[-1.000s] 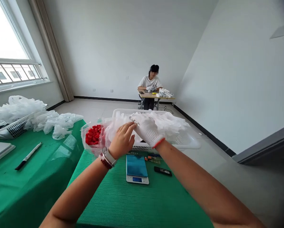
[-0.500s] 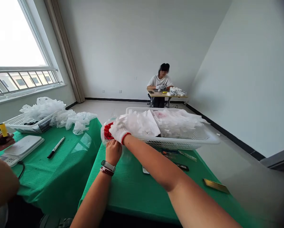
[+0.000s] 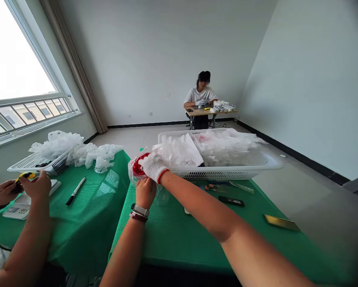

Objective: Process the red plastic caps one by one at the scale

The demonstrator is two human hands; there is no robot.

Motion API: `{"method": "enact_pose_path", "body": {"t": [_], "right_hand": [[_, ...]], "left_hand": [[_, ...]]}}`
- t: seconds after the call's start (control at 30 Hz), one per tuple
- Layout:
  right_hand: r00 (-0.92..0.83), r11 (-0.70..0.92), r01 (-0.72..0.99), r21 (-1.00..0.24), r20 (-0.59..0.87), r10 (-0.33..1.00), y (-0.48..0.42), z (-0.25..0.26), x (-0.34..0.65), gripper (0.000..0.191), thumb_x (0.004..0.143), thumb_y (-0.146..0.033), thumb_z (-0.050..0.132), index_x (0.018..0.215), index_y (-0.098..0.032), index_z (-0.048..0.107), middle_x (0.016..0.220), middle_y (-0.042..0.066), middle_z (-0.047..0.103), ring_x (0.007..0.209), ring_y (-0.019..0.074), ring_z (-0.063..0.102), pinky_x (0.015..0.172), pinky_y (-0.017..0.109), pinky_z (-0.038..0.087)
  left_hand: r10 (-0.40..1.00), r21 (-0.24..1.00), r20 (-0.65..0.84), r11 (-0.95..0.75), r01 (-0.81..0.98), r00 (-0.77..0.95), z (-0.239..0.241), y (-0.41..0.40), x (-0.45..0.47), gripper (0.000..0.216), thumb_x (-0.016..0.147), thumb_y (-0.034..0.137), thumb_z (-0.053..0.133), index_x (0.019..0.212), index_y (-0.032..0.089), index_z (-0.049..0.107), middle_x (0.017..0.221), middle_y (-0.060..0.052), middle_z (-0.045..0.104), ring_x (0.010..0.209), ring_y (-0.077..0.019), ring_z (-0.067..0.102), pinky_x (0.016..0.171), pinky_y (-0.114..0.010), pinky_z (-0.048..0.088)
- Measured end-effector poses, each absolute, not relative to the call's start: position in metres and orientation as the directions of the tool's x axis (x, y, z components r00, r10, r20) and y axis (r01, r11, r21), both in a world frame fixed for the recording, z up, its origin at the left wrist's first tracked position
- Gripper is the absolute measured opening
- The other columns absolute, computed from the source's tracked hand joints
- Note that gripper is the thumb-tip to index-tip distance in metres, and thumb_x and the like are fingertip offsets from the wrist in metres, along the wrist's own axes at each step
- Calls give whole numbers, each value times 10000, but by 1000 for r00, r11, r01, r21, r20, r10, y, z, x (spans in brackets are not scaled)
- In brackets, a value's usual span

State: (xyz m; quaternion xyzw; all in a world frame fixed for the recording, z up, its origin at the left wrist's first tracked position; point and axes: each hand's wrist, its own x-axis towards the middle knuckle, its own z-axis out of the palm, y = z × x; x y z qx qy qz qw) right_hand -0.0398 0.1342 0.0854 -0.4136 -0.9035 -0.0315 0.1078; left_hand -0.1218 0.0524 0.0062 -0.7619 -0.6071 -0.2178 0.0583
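Observation:
A clear plastic bag (image 3: pixel 131 171) with a crumpled red bundle (image 3: pixel 138 164) in it is at the far left corner of my table. My right hand (image 3: pixel 153 165), in a white knit glove with a red cuff, has its fingers curled over the red bundle; the fingertips are partly hidden. Just below, my bare left hand (image 3: pixel 145 191) is closed on the bag's lower side, a watch and beaded bracelet on its wrist. What the red bundle is made of cannot be made out.
A white basket (image 3: pixel 214 174) of plastic bags stands behind my hands. Small tools, a black case (image 3: pixel 231 201) and a gold-coloured bar (image 3: pixel 281 223) lie right. On the left table are a marker (image 3: pixel 76 191), a scale (image 3: pixel 15 212) and a co-worker's hands (image 3: pixel 36 185). Another person sits beyond.
My view has shifted slightly. My hands stay at the bag, the gloved one still over the red bundle. At left, the co-worker's second hand has come to the yellow-and-black object.

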Motion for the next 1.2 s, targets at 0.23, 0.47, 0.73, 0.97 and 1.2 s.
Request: {"method": "enact_pose_path", "body": {"t": [0.23,0.47,0.73,0.97,1.2], "right_hand": [[-605,746,654,-125,506,615,63,42,76,314,932,-307,464,1194,-279,635,1096,49,699,1028,224,604,997,404,394],[-593,665,747,-5,446,670,25,3,162,304,915,-176,496,1157,-220,675,1119,87,711,982,230,655,995,441,443],[-499,696,675,-246,543,675,30,-34,165,313,901,-198,543,1183,-250,669,1303,60,623,1230,230,562,1062,453,439],[-83,555,533,-639,613,786,41,-39,202,348,893,-221,532,1217,-219,658,1266,53,647,1193,204,596,1066,376,468],[163,350,538,-767,501,850,43,-34,213,330,889,-221,501,1156,-203,694,1131,58,717,1069,210,669,997,377,524]], "left_hand": [[889,294,448,-243,925,91,11,50,-121,204,889,185,432,965,182,621,987,-114,707,930,-265,661,817,-406,494],[647,296,762,-348,890,-1,-1,48,-103,222,936,248,430,1083,173,579,1111,-139,641,1099,-265,578,964,-456,441],[709,327,643,-596,734,290,11,55,-44,170,948,263,459,1024,202,599,1029,-82,661,990,-218,613,902,-393,485],[737,447,607,-625,640,296,-24,66,-34,167,941,245,454,995,197,604,959,-73,677,863,-211,654,747,-340,535],[753,458,531,-640,617,387,-31,61,-32,163,927,230,473,952,184,628,921,-71,672,849,-204,648,745,-346,540]]}}
